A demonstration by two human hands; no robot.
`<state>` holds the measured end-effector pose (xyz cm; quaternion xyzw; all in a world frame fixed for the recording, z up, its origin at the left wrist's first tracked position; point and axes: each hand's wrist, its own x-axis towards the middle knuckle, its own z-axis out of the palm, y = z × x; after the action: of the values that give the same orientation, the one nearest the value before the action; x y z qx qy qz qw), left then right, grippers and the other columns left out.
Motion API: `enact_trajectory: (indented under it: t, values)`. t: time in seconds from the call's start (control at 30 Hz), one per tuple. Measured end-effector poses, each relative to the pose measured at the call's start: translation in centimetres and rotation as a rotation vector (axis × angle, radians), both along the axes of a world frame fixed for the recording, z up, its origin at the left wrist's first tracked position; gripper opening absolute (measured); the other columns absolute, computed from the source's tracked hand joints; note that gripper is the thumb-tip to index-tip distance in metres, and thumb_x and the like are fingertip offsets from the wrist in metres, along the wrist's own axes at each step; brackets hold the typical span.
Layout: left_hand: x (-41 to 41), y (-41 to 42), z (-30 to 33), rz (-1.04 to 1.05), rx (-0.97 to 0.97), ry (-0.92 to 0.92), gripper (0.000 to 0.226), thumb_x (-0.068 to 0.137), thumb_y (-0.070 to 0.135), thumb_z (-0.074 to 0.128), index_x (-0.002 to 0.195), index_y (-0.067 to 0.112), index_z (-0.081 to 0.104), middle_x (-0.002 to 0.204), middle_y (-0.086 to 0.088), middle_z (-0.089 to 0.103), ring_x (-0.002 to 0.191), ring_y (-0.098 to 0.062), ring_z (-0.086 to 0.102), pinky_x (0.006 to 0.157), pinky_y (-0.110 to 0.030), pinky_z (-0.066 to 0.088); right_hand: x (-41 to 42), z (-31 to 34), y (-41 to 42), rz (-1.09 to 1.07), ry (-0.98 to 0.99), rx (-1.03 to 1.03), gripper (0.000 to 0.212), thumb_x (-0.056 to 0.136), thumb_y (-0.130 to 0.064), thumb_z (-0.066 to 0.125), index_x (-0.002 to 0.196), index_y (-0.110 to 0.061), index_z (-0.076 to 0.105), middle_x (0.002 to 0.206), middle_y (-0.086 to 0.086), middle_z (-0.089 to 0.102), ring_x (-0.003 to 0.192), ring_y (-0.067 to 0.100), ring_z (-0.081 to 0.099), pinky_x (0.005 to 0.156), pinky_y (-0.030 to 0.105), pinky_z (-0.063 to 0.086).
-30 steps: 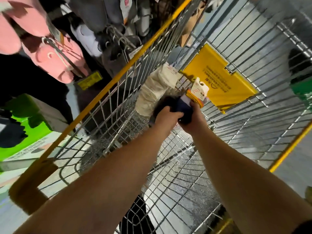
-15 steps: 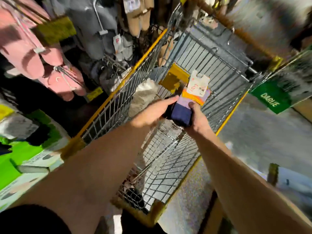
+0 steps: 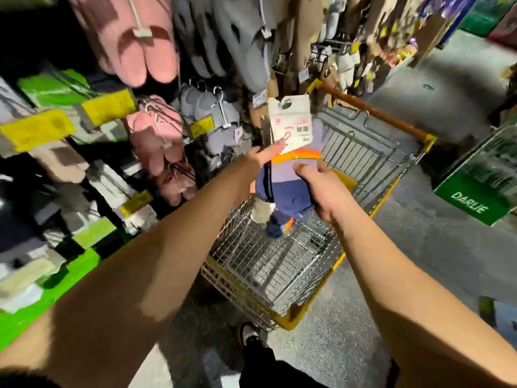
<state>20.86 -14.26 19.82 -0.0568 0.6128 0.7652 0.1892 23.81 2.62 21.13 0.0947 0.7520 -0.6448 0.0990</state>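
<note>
A pack of navy, lilac and orange socks [image 3: 285,189] with a white card label hangs above the wire shopping cart [image 3: 361,152]. My right hand [image 3: 324,191] grips the pack's right side, thumb across the lilac band. My left hand [image 3: 263,155] holds the pack's left edge near the card, fingers pointing up along it. A beige sock bundle [image 3: 261,210] lies in the cart below, mostly hidden by the pack.
Pink slippers [image 3: 156,141] and grey slippers [image 3: 215,113] hang on racks at left and ahead. Shelves with yellow price tags [image 3: 106,107] run along the left. A green DARLIE box [image 3: 472,200] stands at right. My shoe [image 3: 249,334] is beside the cart's near corner.
Both hands have lifted the sock pack up out of the cart and raised it toward the hanging rack. The view has tilted up and back.
</note>
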Motion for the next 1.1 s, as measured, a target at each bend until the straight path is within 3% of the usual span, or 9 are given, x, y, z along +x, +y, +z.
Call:
enact_trajectory:
  t: [0.07,0.17,0.27,0.33,0.57,0.7,0.83,1.0,1.1]
  values:
    - [2.6,-2.2,2.6,0.016,0.012,0.057,0.063,0.089,0.045,0.070,0.135,0.004,0.058,0.105,-0.012,0.074,0.084,-0.021,0.072,0.071,-0.029,0.058,0.7,1.7,-2.2,0.092,0.056,0.013,0.010,0.092,-0.025,0.068,0.101,-0.022,0.065,0.109,0.002,0.074,0.094,0.015,0.072,0.084,0.032,0.056]
    - [5.4,-5.8,4.9,0.108,0.038,0.069,0.042,0.097,0.032,0.061,0.129,0.006,0.063,0.103,-0.013,0.071,0.073,-0.021,0.069,0.057,-0.023,0.054,1.6,4.1,-6.1,0.214,0.123,0.021,0.006,0.094,-0.019,0.066,0.100,-0.019,0.063,0.092,-0.005,0.073,0.080,0.005,0.071,0.073,0.020,0.056]
    - [7.4,-9.5,7.3,0.268,0.053,0.135,0.028,0.094,0.028,0.062,0.114,0.008,0.067,0.087,-0.009,0.074,0.068,-0.021,0.071,0.056,-0.023,0.054,2.0,6.0,-10.7,0.337,0.217,0.047,0.033,0.079,-0.040,0.071,0.103,-0.018,0.065,0.104,0.004,0.074,0.102,0.023,0.070,0.096,0.047,0.054]
    - [8.9,-11.9,8.7,0.370,0.059,0.199,0.024,0.094,0.024,0.062,0.111,0.008,0.068,0.091,-0.009,0.075,0.076,-0.021,0.073,0.064,-0.026,0.057,2.0,7.3,-13.5,0.453,0.289,0.063,0.052,0.071,-0.053,0.068,0.108,-0.017,0.068,0.110,0.007,0.074,0.106,0.024,0.069,0.096,0.049,0.053]
    - [13.0,-20.0,13.9,0.759,0.020,0.259,0.019,0.097,0.022,0.062,0.106,0.008,0.070,0.088,-0.007,0.076,0.074,-0.020,0.072,0.070,-0.030,0.057,3.6,12.6,-22.4,0.681,0.405,0.038,0.042,0.093,-0.033,0.067,0.125,-0.008,0.057,0.110,0.000,0.063,0.095,0.013,0.063,0.075,0.015,0.045]
    - [15.5,-23.2,15.6,0.938,-0.015,0.262,0.058,0.085,0.025,0.075,0.135,0.004,0.054,0.115,-0.016,0.072,0.094,-0.026,0.072,0.066,-0.030,0.058,4.1,15.1,-26.8,0.718,0.528,-0.017,0.051,0.094,-0.021,0.069,0.136,-0.008,0.043,0.115,0.001,0.049,0.103,0.011,0.053,0.066,-0.003,0.038]
    - [18.3,-25.1,16.5,1.013,-0.075,0.336,0.039,0.088,0.024,0.074,0.120,0.016,0.052,0.102,-0.001,0.070,0.083,-0.012,0.069,0.067,-0.027,0.055,5.5,16.6,-29.9,0.806,0.508,-0.144,0.039,0.096,-0.034,0.066,0.123,-0.013,0.049,0.104,-0.008,0.063,0.090,-0.008,0.063,0.073,0.006,0.046]
    - [21.5,-26.9,16.4,1.121,-0.239,0.413,0.095,0.056,0.046,0.085,0.137,0.016,0.047,0.126,-0.002,0.068,0.109,-0.020,0.069,0.098,-0.044,0.054,7.3,17.0,-32.7,0.911,0.471,-0.175,0.082,0.075,-0.078,0.059,0.130,-0.017,0.053,0.119,0.002,0.064,0.114,0.018,0.062,0.102,0.047,0.047]
    - [22.9,-27.5,15.8,1.108,-0.274,0.398,0.104,0.054,0.055,0.089,0.141,0.019,0.045,0.128,0.003,0.068,0.113,-0.018,0.067,0.101,-0.045,0.052,7.4,16.2,-34.3,0.973,0.422,-0.251,0.068,0.071,-0.070,0.068,0.116,-0.021,0.058,0.117,0.004,0.069,0.111,0.023,0.066,0.102,0.056,0.048]
